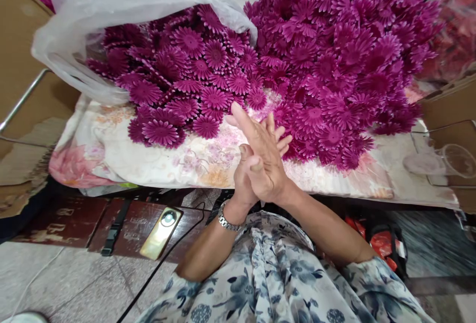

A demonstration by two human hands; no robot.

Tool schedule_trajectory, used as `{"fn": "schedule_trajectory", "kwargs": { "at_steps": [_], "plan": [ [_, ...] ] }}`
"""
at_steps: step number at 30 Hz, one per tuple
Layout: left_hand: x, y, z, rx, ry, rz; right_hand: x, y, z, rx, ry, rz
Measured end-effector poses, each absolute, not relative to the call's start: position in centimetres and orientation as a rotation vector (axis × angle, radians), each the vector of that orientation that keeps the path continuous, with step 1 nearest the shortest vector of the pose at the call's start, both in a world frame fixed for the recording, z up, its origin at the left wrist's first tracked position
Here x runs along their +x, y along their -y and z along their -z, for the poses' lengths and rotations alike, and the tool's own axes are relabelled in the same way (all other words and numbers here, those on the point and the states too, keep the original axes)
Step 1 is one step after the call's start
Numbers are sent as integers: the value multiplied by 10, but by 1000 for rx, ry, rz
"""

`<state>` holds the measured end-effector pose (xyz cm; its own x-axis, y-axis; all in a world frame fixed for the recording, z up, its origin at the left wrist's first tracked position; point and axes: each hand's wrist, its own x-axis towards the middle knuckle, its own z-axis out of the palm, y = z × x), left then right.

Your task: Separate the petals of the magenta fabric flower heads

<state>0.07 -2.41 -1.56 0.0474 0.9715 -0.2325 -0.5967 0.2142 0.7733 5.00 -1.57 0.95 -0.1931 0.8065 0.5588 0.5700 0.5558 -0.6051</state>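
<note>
Magenta fabric flowers [316, 65] lie heaped on the floral-cloth surface [156, 157], just beyond your hands; no writing is readable anywhere. Your left hand [245, 179] and right hand [266, 159] press flat together, holding nothing, over the surface's bare near edge.

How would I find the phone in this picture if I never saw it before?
Start at the big heap of purple flowers on the flowery cloth. Look below the cloth's front edge, left of the pressed-together hands. The phone lies on dark red boards, the only shiny gold rectangle, with a round camera ring.

Phone [161, 232] on floor; plastic cup [458, 161] at right; cardboard [22, 55] left.
</note>
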Motion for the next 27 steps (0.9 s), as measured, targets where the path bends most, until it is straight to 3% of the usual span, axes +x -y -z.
{"fn": "schedule_trajectory", "kwargs": {
  "at_steps": [9,17,27],
  "plan": [
    [-2,26,10,389,-832,-1431,75,-9,13,-1046,1935,-100],
    [-7,11,9,311,-847,-1324,93,7,-5,-1089,1640,-512],
    [1,0,5,303,-877,-1420,119,29,4,-1156,1814,-418]
  ]
}}
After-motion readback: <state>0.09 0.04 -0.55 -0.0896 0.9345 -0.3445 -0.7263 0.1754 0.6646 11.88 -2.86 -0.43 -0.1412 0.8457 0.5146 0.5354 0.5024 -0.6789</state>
